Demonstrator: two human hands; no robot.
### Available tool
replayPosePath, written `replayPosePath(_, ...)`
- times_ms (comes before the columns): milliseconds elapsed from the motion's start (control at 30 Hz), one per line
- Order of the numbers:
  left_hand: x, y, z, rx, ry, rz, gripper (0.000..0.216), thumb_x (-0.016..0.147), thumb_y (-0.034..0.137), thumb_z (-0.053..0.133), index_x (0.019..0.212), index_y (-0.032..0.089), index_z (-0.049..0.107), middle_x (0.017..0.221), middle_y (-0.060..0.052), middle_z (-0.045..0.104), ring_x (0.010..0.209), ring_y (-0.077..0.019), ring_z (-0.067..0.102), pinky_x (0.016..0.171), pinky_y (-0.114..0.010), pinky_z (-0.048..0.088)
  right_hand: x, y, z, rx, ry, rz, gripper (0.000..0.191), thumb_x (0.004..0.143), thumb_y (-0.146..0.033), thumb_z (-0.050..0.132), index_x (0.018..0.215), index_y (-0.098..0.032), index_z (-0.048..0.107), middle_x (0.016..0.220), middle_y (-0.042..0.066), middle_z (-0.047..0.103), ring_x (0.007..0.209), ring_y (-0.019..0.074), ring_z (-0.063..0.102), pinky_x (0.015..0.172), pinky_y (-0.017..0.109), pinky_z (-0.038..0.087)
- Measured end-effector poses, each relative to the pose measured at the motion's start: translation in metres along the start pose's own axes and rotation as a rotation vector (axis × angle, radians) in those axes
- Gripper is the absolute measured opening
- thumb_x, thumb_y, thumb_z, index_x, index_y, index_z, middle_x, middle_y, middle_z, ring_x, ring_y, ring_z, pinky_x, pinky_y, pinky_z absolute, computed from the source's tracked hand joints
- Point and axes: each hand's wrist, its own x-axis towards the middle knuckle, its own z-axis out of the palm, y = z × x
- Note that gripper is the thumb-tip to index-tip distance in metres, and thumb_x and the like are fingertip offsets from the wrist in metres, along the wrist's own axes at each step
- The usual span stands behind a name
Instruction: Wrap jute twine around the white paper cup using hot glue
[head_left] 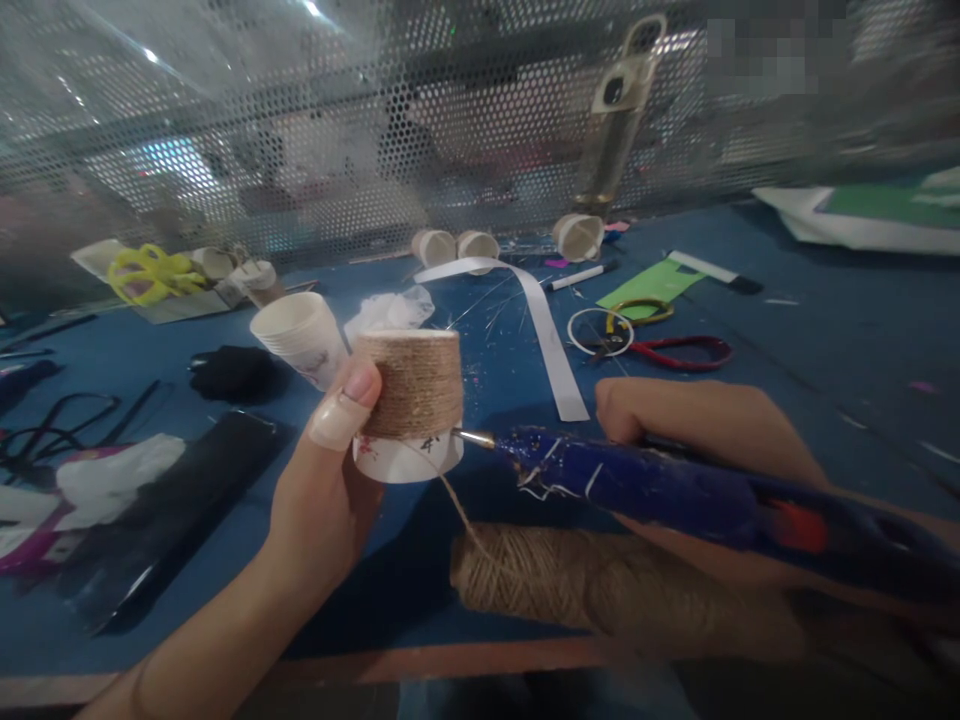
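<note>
My left hand (322, 490) grips an upturned paper cup (409, 405), mostly wound with brown jute twine; a white band shows at its lower rim. My thumb wears a bandage. A loose strand runs from the cup down to a twine spool (570, 580) lying on the blue table. My right hand (697, 425) holds a blue glue gun (652, 485). Its metal nozzle touches the cup's white band at the right side.
A plain paper cup (300, 335) lies behind the wrapped one. Further back are yellow scissors (150, 272), several small cups (480, 245), a white paper strip (544, 335), red pliers (675, 350), a marker (581, 277) and green paper (649, 285). A perforated metal screen (450, 130) bounds the table's far side.
</note>
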Motion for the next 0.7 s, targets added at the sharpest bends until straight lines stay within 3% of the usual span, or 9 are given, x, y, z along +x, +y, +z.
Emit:
replayPosePath(167, -0.002, 0.002, 0.005, 0.012, 0.080, 0.008, 0.035, 0.076, 0.049, 0.090, 0.096, 0.021, 0.082, 0.086, -0.007, 0.082, 0.104, -0.0341, 0.079, 0.094, -0.046, 0.067, 0.001, -0.001, -0.004, 0.008, -0.092, 0.019, 0.022, 0.078, -0.021, 0.061, 0.077, -0.028, 0.040, 0.066, -0.009, 0.051, 0.055, 0.0141, 0.042, 0.052, 0.031, 0.034)
replayPosePath(233, -0.002, 0.000, 0.001, 0.011, 0.034, -0.003, 0.032, 0.082, 0.049, 0.086, 0.097, 0.021, 0.082, 0.088, -0.005, 0.082, 0.101, -0.0322, 0.080, 0.094, -0.045, 0.066, 0.001, -0.001, -0.005, 0.018, -0.112, 0.025, 0.020, 0.076, -0.021, 0.061, 0.077, -0.029, 0.042, 0.067, -0.009, 0.052, 0.056, 0.0141, 0.043, 0.054, 0.031, 0.036)
replayPosePath(367, 0.000, -0.006, -0.008, -0.008, -0.079, -0.024, 0.026, 0.094, 0.045, 0.076, 0.103, 0.022, 0.082, 0.097, -0.004, 0.082, 0.110, -0.0302, 0.078, 0.097, -0.042, 0.065, -0.002, 0.000, 0.000, 0.011, -0.023, 0.030, 0.020, 0.081, -0.020, 0.058, 0.075, -0.028, 0.040, 0.063, -0.009, 0.049, 0.051, 0.0132, 0.039, 0.050, 0.031, 0.032)
replayPosePath(533, 0.001, -0.007, -0.007, -0.049, -0.087, -0.021, 0.023, 0.095, 0.044, 0.074, 0.104, 0.024, 0.082, 0.096, -0.002, 0.082, 0.112, -0.0289, 0.079, 0.100, -0.041, 0.064, -0.003, 0.003, 0.001, 0.080, -0.058, 0.054, 0.018, 0.072, -0.020, 0.056, 0.075, -0.029, 0.041, 0.064, -0.010, 0.050, 0.052, 0.0132, 0.039, 0.050, 0.031, 0.031)
replayPosePath(700, 0.000, -0.003, -0.004, 0.005, 0.012, -0.028, 0.029, 0.094, 0.046, 0.074, 0.105, 0.020, 0.082, 0.097, -0.006, 0.083, 0.118, -0.0331, 0.077, 0.099, -0.045, 0.065, -0.001, 0.005, -0.003, 0.071, -0.086, -0.020, 0.020, 0.072, -0.017, 0.059, 0.079, -0.029, 0.044, 0.069, -0.010, 0.051, 0.058, 0.0137, 0.042, 0.054, 0.031, 0.033)
